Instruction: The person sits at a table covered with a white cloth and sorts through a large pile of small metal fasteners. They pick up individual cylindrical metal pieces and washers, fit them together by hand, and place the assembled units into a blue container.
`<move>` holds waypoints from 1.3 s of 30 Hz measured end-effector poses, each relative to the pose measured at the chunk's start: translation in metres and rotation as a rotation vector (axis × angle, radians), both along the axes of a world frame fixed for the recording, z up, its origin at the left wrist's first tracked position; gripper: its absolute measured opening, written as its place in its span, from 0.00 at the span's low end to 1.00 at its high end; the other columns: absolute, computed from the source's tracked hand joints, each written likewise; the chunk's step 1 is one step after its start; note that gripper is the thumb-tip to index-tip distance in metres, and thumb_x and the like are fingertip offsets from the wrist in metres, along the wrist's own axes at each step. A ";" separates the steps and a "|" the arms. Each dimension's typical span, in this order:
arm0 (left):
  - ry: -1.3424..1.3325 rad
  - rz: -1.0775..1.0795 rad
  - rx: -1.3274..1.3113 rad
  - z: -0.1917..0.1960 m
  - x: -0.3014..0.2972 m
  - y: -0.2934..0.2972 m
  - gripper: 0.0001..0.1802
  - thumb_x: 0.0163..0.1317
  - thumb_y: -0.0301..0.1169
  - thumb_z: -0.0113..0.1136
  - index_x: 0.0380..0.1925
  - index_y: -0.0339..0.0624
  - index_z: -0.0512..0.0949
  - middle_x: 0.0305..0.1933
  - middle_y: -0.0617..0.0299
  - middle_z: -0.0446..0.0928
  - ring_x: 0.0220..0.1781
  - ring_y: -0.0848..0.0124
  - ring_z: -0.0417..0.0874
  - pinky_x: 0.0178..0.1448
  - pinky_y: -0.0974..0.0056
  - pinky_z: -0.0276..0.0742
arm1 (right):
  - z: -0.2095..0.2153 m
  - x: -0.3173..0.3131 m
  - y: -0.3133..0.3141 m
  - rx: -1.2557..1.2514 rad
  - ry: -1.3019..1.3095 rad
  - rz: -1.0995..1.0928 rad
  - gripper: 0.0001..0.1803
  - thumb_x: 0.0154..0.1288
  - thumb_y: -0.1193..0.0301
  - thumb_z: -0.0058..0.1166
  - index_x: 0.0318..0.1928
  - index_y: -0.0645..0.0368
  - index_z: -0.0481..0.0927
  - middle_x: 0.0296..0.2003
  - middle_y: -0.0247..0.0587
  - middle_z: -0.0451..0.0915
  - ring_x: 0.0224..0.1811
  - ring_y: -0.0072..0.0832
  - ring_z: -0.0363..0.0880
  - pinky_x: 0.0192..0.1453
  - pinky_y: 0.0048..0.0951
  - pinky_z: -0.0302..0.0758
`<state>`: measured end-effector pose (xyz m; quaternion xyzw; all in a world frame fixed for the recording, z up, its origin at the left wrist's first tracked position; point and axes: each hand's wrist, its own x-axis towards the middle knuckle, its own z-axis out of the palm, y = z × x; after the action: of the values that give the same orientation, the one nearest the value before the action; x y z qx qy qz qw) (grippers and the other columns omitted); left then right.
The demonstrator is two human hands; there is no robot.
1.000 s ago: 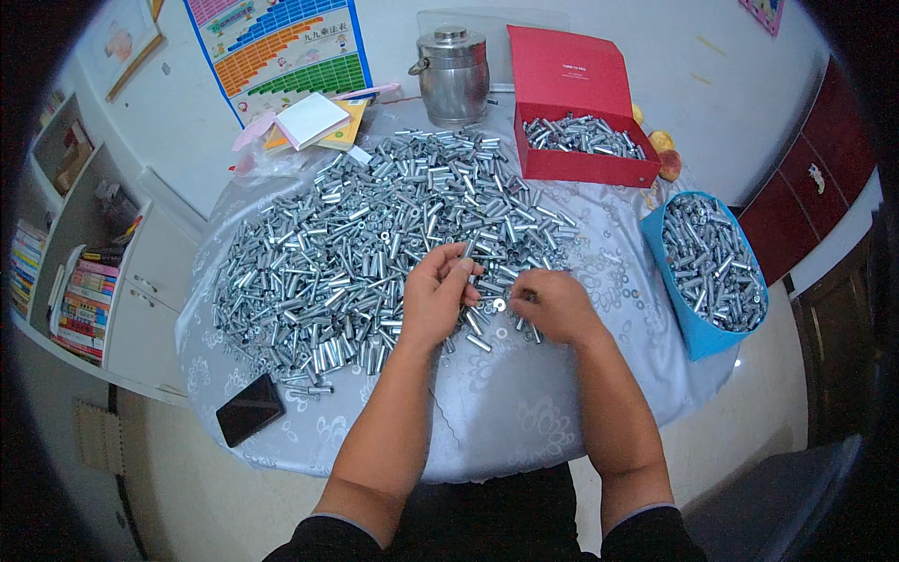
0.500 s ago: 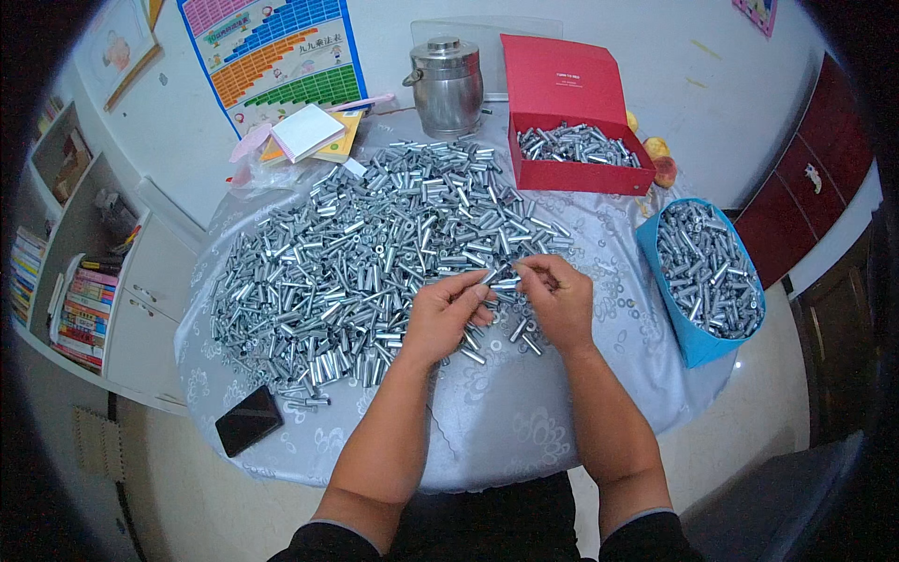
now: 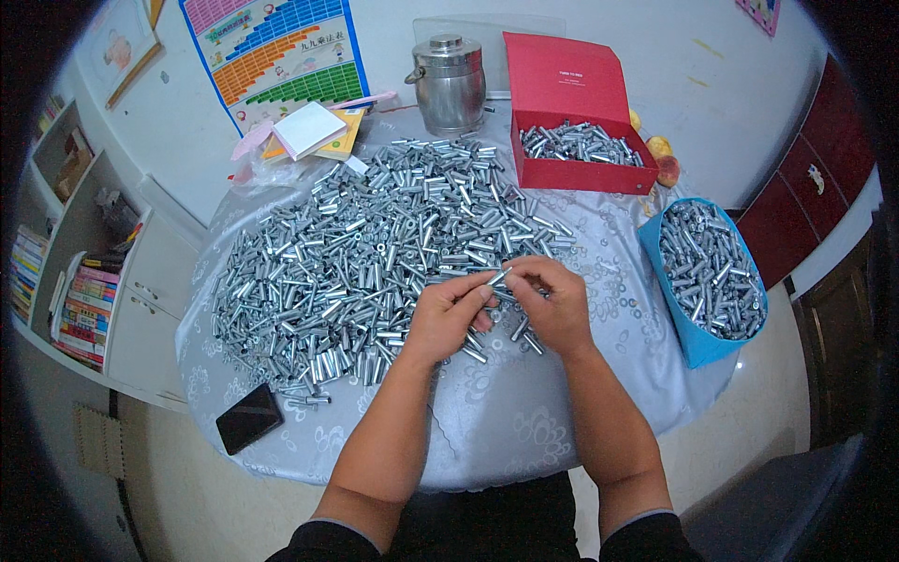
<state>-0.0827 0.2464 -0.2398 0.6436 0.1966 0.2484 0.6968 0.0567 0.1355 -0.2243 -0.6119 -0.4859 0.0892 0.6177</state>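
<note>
The left hand (image 3: pixel 451 314) and right hand (image 3: pixel 551 300) are gripping one metal tube (image 3: pixel 502 278) between them.
Thumbs and fingers are pinching the tilted tube above the near right part of a heap (image 3: pixel 375 253), and the hands are hiding some of the pieces there. The heap is covering much of the surface (image 3: pixel 506 403); a phone (image 3: pixel 249 419) is lying at its near left. Behind it, a flask (image 3: pixel 449 94) is standing between books (image 3: pixel 307 129) and a red box (image 3: pixel 581 175), whose raised lid (image 3: pixel 571 80) is blocking part of the wall. The box and a blue bin (image 3: pixel 704 351), both to the right, are holding more metal pieces. Fruit (image 3: pixel 667 169) is sitting beside the box.
</note>
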 end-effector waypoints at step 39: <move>-0.156 0.226 -0.354 0.004 0.000 0.008 0.13 0.66 0.26 0.55 0.48 0.30 0.76 0.41 0.49 0.82 0.35 0.68 0.86 0.40 0.68 0.85 | 0.002 0.004 -0.014 -0.747 -0.588 0.151 0.12 0.50 0.63 0.65 0.30 0.58 0.85 0.32 0.48 0.81 0.38 0.44 0.80 0.43 0.42 0.77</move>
<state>-0.0825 0.2548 -0.2357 0.4639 0.2534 0.3353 0.7798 0.0611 0.1210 -0.2219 -0.7543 -0.6176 0.1254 0.1839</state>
